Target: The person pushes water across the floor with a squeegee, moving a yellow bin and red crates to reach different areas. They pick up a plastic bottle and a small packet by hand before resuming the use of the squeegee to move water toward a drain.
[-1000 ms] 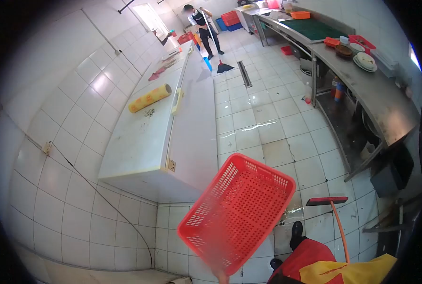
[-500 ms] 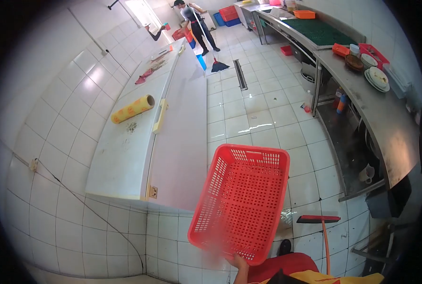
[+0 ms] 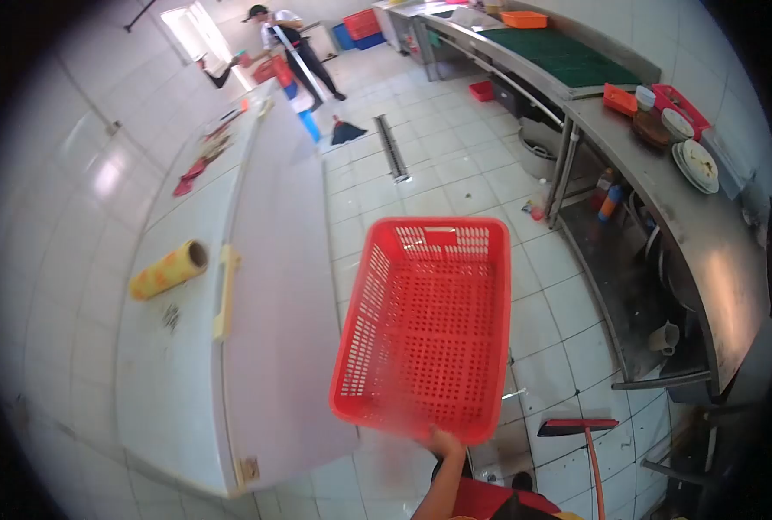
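Note:
My left hand [image 3: 445, 444] is closed on the near rim of a red perforated plastic basket [image 3: 438, 334], its forearm reaching up from the bottom edge. The basket looks empty and is tilted, its inside facing me, above the tiled floor. A blurred patch covers the area left of the hand, near the basket's lower left corner. My right hand is out of view.
A white chest freezer [image 3: 282, 286] bears a yellow roll [image 3: 169, 269]. At right, a steel counter [image 3: 694, 238] holds plates [image 3: 696, 165]. A squeegee [image 3: 578, 427] lies low right. A person [image 3: 295, 52] stands far back beside a mop [image 3: 345, 132].
The basket and my left hand have moved up in the view. The camera view has shifted, with the freezer lower and further left. The far person also appears further left.

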A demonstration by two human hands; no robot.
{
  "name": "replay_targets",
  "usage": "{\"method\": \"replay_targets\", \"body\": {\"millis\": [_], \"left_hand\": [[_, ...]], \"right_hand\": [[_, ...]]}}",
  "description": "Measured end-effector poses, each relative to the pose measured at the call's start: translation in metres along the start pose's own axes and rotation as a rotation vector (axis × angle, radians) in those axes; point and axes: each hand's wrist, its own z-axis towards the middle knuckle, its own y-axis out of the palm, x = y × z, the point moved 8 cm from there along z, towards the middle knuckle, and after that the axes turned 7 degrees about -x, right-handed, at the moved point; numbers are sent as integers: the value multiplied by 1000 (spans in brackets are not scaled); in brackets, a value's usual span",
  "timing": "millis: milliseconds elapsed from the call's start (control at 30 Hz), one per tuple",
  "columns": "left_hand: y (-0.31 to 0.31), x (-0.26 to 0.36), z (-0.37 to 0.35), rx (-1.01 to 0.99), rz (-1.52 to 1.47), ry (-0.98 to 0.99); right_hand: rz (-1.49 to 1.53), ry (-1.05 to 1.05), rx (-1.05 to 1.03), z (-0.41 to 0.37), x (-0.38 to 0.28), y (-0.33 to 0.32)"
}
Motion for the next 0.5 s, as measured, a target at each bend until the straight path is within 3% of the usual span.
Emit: {"method": "replay_targets", "body": {"millis": [67, 100, 133, 200, 233, 267, 300, 333, 367, 433, 467, 500], "left_hand": [[112, 42, 5, 42, 114, -118], [164, -5, 36, -89, 298, -181], [247, -35, 68, -582, 987, -175], [377, -29, 114, -383, 691, 74], [429, 6, 104, -1091, 506, -343], [448, 46, 106, -1115, 716, -454], [486, 63, 129, -1215, 801, -136], [508, 68, 145, -1271, 895, 190], [502, 59, 151, -1256, 908, 178], [486, 72, 139, -1461, 187, 109], [441, 59, 131, -1547, 356, -75], [401, 9, 139, -1470, 379, -375]], "right_hand": [[-4, 72, -9, -27, 1, 0], [-10, 107, -12, -44, 3, 0], [-19, 141, -18, -63, 10, 3], [-23, 196, -40, -101, 20, 9], [-26, 220, -47, -116, 26, 12], [-30, 240, -51, -127, 30, 14], [-34, 261, -49, -139, 32, 11], [-44, 269, -58, -147, 33, 6], [-62, 281, -70, -151, 35, -1], [-86, 277, -79, -147, 33, -19], [-95, 271, -76, -141, 32, -29], [-106, 254, -78, -132, 28, -38]]}}
